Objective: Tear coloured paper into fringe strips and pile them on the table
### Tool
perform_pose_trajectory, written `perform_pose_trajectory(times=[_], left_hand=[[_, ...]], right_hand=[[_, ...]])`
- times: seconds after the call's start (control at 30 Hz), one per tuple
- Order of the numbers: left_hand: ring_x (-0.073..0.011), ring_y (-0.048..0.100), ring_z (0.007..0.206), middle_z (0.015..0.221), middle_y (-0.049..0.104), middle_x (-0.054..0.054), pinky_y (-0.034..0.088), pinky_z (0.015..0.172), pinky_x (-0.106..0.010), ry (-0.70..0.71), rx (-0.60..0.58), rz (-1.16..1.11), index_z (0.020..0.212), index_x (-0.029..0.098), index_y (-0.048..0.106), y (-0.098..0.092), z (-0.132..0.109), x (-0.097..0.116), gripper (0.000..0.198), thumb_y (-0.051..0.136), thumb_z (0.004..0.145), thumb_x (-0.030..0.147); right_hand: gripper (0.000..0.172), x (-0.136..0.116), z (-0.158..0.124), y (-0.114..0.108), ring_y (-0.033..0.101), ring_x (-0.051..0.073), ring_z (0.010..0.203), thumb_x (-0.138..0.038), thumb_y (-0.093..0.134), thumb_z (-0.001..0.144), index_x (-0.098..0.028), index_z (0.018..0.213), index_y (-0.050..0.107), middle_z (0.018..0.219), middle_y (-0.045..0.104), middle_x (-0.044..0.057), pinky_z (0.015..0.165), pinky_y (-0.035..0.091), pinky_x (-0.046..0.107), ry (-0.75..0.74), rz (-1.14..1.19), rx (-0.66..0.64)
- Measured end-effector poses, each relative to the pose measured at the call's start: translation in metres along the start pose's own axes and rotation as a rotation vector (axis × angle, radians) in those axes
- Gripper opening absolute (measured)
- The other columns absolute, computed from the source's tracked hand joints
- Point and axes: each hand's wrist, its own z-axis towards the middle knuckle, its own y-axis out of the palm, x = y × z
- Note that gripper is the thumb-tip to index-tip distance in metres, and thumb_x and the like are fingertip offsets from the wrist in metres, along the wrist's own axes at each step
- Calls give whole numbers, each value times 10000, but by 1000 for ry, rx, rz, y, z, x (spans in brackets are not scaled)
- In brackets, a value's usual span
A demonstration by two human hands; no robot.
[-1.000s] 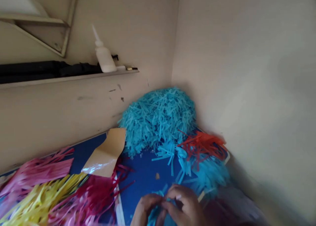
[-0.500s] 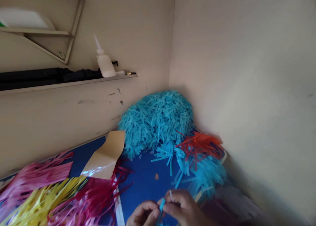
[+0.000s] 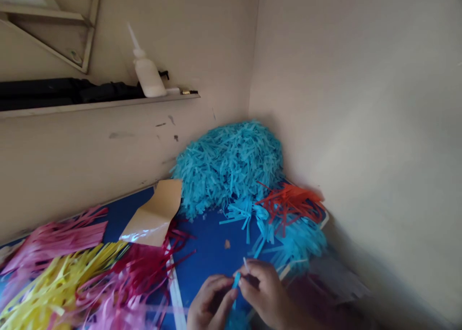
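Note:
My left hand (image 3: 209, 303) and my right hand (image 3: 262, 294) meet at the bottom edge over the blue table (image 3: 212, 253). Both pinch a small piece of fringed blue paper (image 3: 236, 281), and a thin white stick pokes up from the right fingers. Just beyond them lie loose blue paper fringes (image 3: 292, 246) with a tuft of red fringe (image 3: 288, 202) on top. A big heap of blue fringed paper (image 3: 229, 164) fills the corner against the walls.
Pink, yellow and crimson fringed paper (image 3: 72, 277) is spread at the left. A tan sheet (image 3: 153, 214) leans near the wall. A white glue bottle (image 3: 146, 72) stands on a wall ledge with black items (image 3: 65, 92). Walls close in behind and on the right.
My hands have risen slightly into view and the blue piece now stands upright between the fingers. The camera has shifted a little; the heaps have not moved.

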Motion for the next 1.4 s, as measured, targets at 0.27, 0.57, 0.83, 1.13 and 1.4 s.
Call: perform_pose_trajectory(times=[0.27, 0.57, 0.83, 1.13, 1.4], left_hand=[[-169, 634, 676, 740, 693, -50, 500, 629, -230, -81, -224, 136, 798, 206, 717, -4, -3, -6, 237, 712, 780, 442], [-115, 564, 554, 608, 648, -17, 431, 546, -204, -492, -247, -355, 751, 158, 693, 2, -1, -5, 418, 866, 570, 493], [-87, 567, 521, 592, 640, -16, 440, 524, -173, -692, -184, -617, 731, 130, 692, -3, 0, 1, 341, 875, 609, 391], [-108, 552, 567, 593, 629, -9, 417, 586, -214, -429, -315, -230, 728, 144, 687, -6, -1, -2, 345, 806, 674, 464], [-127, 518, 597, 644, 580, 20, 403, 576, -219, -115, -172, 237, 695, 203, 553, 3, -15, 0, 184, 712, 731, 288]], right_hand=[[216, 18, -2, 0, 675, 198, 807, -212, 515, 832, -183, 825, 728, 820, 732, 56, 756, 501, 265, 79, 26, -26], [160, 23, 0, -2, 585, 154, 685, -267, 540, 844, -175, 753, 633, 707, 635, 8, 662, 434, 236, 143, 37, -78], [474, 13, -13, -10, 538, 126, 687, -522, 406, 982, -173, 695, 553, 738, 629, 9, 665, 394, 221, 219, 167, -369], [96, 19, -10, -19, 436, 108, 625, -264, 538, 863, -187, 851, 594, 670, 489, -46, 600, 360, 203, 275, 288, -487], [224, 20, -18, -4, 538, 149, 763, -370, 522, 928, -192, 810, 590, 779, 585, -13, 734, 425, 243, 146, 75, -293]])
